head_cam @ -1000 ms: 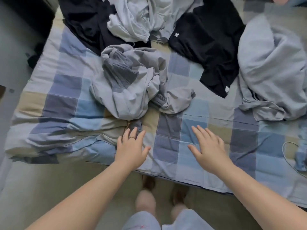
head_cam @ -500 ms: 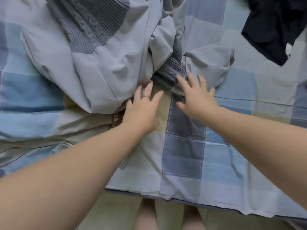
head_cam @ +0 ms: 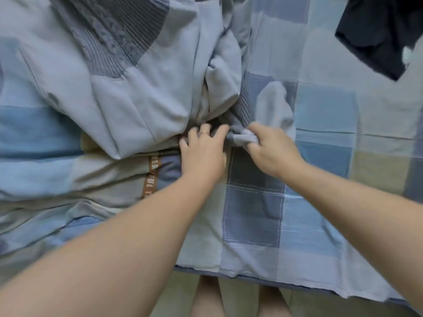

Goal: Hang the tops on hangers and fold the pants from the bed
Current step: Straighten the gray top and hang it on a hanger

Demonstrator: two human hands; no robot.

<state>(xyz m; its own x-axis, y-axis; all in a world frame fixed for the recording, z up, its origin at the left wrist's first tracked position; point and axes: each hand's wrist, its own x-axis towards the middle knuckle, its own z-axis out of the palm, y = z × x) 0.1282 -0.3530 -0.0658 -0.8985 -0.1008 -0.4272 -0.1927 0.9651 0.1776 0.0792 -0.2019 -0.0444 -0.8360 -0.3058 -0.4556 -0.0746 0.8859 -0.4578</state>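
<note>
A: Grey garment, crumpled, ribbed band showing up top, lies on the bed left of centre, its lower folds reaching toward the near edge.

B: Hands?

A: Right hand is curled closed around a bunched bit of the grey garment's fabric, pinched between thumb and fingers. Left hand lies palm down, fingers spread and only loosely bent, tips touching or tucked under the garment's lower fold. Whether it actually grips anything, cannot tell. Ring on one finger.

B: Anything else on the bed?

A: Dark garment at the far right corner, well apart from the hands. Checked blue and beige sheet under everything, brown lettered strip just left of the left wrist.

B: Near edge?

A: The person's bare legs stand just below it, floor beside them.
</note>
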